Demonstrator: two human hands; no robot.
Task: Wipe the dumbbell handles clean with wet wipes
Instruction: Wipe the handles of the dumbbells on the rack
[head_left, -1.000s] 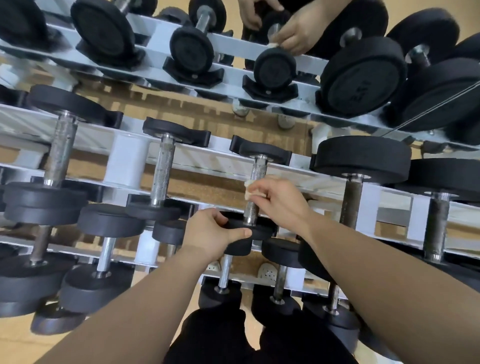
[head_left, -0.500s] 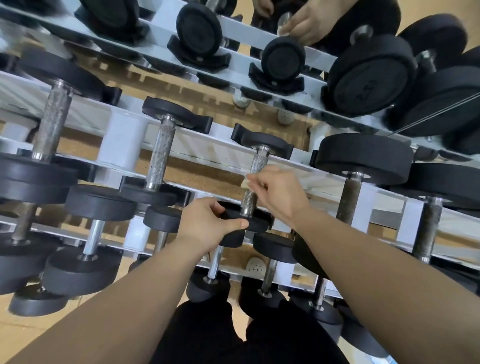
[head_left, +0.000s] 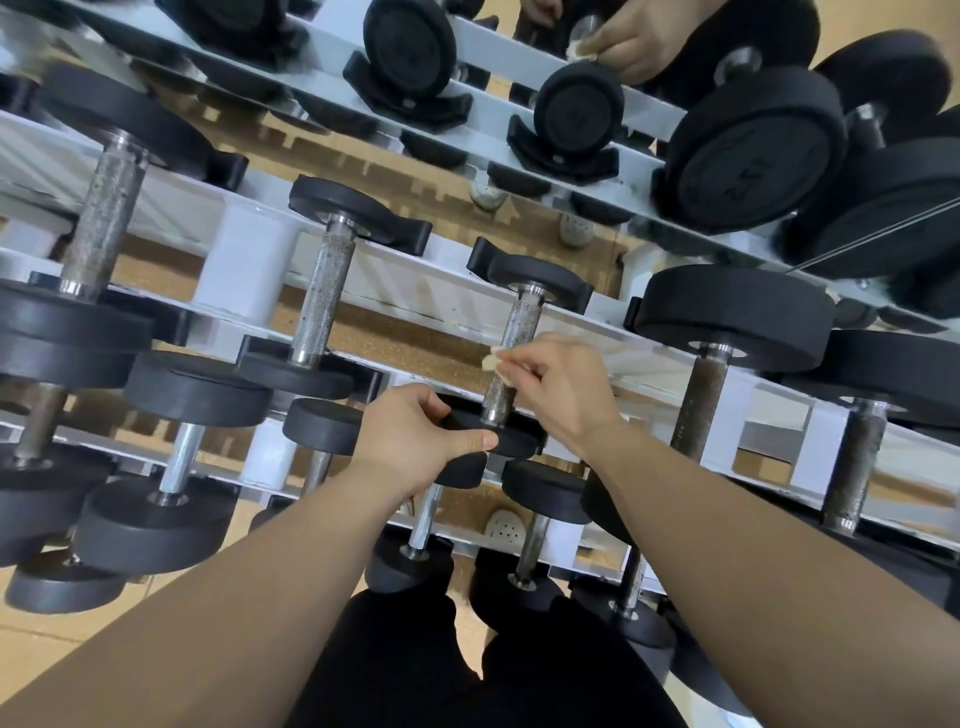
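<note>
1. White rack tiers hold rows of dumbbells.
2. Knurled handle runs straight away from the person. The right hand pinches the wet wipe against its middle.
3. Left hand grips the near head — likely steadying it.

Knurled grey metal on the dumbbell handle at the middle rail of the rack: rough, dull, speckled. Matt black rubber on its near head, smooth-faced. Soft, crumpled, off-white wipe against that handle, cloth-like. Looks smooth and faintly glossy along the rack's white painted metal. Bright, smooth chrome on the thin handle toward the near left edge. Dark, rusty-brown roughness on the thicker handle toward the right edge. Black moulded plastic cradles on the far rail, slightly shiny. Grainy, speckled tan floor below.
</note>
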